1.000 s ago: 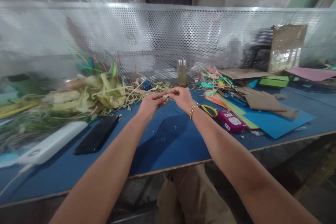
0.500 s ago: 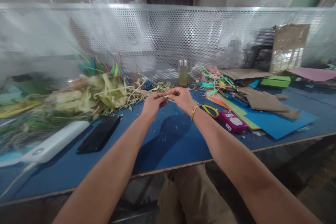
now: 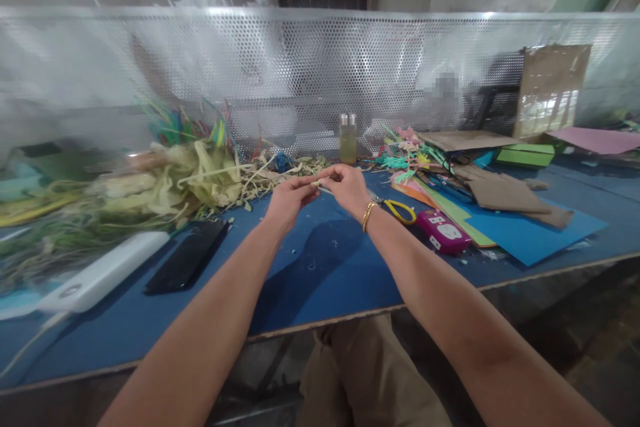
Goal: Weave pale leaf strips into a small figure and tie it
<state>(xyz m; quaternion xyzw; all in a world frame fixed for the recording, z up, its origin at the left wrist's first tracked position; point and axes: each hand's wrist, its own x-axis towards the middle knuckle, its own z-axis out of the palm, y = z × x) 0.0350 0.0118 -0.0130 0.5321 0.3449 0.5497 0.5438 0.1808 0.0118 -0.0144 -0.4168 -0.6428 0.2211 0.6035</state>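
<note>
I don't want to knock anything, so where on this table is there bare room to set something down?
Mainly the blue tabletop between the forearms, from the left hand and right hand down to the near edge, dotted with tiny scraps. A smaller patch lies between the blue sheet and pink sheet. Crowded: back left with pale husks, right with cardboard.

Above the table (image 3: pixel 340 280), a gold-coloured, chain-like bracelet (image 3: pixel 369 216) circles the right wrist (image 3: pixel 361 205); below the table's edge, creased khaki-brown trousers (image 3: pixel 370 373) show.
</note>
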